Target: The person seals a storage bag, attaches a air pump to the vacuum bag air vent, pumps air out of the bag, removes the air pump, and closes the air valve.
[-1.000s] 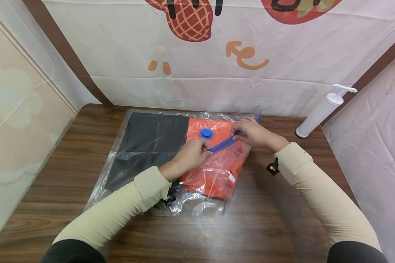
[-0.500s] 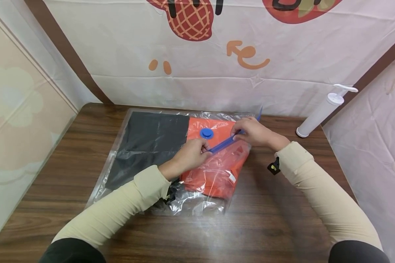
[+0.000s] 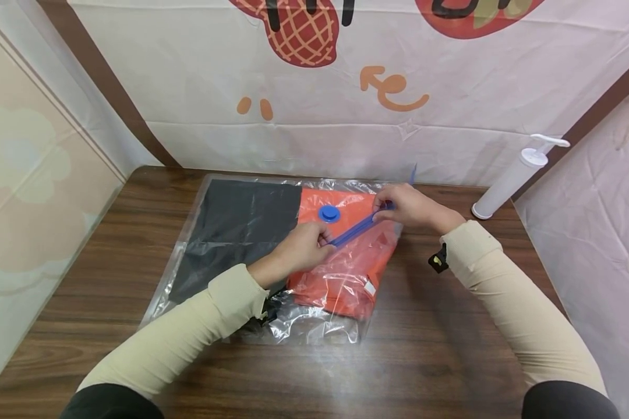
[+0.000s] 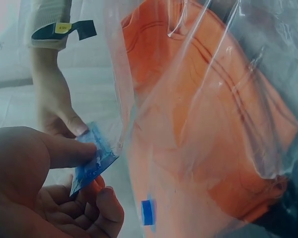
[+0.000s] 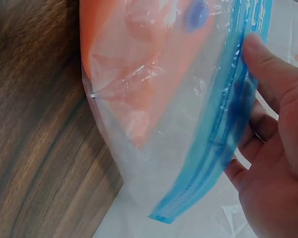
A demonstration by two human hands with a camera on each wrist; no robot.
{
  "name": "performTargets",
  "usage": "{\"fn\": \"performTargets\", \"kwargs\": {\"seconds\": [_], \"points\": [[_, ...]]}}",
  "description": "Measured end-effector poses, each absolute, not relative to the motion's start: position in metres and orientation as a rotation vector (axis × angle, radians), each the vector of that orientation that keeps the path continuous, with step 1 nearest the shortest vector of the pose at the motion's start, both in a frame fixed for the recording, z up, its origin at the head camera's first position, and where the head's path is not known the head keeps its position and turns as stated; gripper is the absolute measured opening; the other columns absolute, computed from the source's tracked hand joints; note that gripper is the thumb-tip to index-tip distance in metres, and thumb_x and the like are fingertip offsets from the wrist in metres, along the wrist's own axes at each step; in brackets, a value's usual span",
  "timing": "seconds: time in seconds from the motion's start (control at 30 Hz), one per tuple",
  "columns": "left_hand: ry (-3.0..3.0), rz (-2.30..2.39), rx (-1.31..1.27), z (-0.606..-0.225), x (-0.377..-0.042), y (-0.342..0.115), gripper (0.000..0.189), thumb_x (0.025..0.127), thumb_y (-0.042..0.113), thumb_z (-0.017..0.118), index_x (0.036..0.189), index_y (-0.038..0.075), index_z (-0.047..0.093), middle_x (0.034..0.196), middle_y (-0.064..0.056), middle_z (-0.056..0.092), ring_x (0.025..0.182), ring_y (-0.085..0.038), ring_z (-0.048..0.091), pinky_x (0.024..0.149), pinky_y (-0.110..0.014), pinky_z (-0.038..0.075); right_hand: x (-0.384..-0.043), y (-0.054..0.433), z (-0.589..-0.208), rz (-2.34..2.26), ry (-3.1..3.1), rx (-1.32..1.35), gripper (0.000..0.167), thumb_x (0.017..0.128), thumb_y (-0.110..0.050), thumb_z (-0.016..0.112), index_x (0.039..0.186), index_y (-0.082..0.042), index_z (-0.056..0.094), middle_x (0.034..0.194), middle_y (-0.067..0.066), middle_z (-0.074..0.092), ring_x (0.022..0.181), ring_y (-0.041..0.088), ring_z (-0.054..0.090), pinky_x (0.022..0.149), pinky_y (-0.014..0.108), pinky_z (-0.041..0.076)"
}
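On the table (image 3: pixel 110 244) our clear bag (image 3: pixel 188 256) lies flat, holding black and orange clothing (image 3: pixel 346 273). Our right hand (image 3: pixel 406 206) has slid a little farther along the blue zip strip (image 3: pixel 353 228), pinching it; our left hand (image 3: pixel 304 247) still pinches the near end, so we judge more seal closed. No writing is legible.

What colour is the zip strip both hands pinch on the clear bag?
Blue; the zip strip shows best in the right wrist view.
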State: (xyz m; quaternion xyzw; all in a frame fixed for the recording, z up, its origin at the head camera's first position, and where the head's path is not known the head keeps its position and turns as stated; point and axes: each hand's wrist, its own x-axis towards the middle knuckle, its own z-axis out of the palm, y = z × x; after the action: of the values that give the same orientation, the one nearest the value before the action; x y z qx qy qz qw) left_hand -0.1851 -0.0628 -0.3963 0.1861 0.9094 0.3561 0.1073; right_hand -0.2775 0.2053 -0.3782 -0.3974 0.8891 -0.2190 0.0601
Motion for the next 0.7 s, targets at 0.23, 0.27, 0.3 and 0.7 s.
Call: {"fn": "performTargets", "kwargs": {"seconds": [0.23, 0.27, 0.3, 0.7], "points": [[2.708, 0.977, 0.530, -0.392, -0.183, -0.066, 0.008, 0.091, 0.013, 0.070, 0.091, 0.006, 0.066, 0.082, -0.002, 0.065, 0.074, -0.014, 0.059, 0.071, -0.030, 0.050, -0.275, 0.201, -0.376, -0.671, 2.633, -1.154, 0.012, 0.092, -0.012, 0.078, 0.086, -0.009, 0.068, 0.088, 0.002, 0.062, 0.085, 0.021, 0.054, 0.076, 0.037, 0.046], [2.708, 0.957, 0.523, -0.391, -0.183, -0.066, 0.008, 0.091, 0.013, 0.071, 0.091, 0.006, 0.066, 0.082, -0.002, 0.065, 0.074, -0.014, 0.059, 0.071, -0.030, 0.050, -0.274, 0.201, -0.377, -0.664, 2.633, -1.162, 0.011, 0.092, -0.012, 0.077, 0.086, -0.009, 0.067, 0.088, 0.003, 0.061, 0.086, 0.022, 0.054, 0.077, 0.038, 0.046], [2.707, 0.937, 0.520, -0.389, -0.183, -0.066, 0.009, 0.091, 0.014, 0.071, 0.092, 0.006, 0.066, 0.083, -0.001, 0.065, 0.074, -0.014, 0.059, 0.071, -0.030, 0.050, -0.274, 0.200, -0.377, -0.662, 2.632, -1.172, 0.011, 0.092, -0.011, 0.077, 0.087, -0.009, 0.067, 0.088, 0.003, 0.062, 0.086, 0.022, 0.054, 0.077, 0.039, 0.046], [2.657, 0.782, 0.550, -0.363, -0.204, -0.040, 0.039, 0.095, 0.031, 0.073, 0.066, 0.016, 0.053, 0.059, 0.007, 0.046, 0.052, -0.007, 0.041, 0.053, -0.023, 0.034, -0.267, 0.197, -0.381, -0.649, 2.727, -1.159, 0.013, 0.088, -0.016, 0.082, 0.087, -0.012, 0.070, 0.088, 0.001, 0.064, 0.084, 0.020, 0.058, 0.077, 0.038, 0.049]]}}
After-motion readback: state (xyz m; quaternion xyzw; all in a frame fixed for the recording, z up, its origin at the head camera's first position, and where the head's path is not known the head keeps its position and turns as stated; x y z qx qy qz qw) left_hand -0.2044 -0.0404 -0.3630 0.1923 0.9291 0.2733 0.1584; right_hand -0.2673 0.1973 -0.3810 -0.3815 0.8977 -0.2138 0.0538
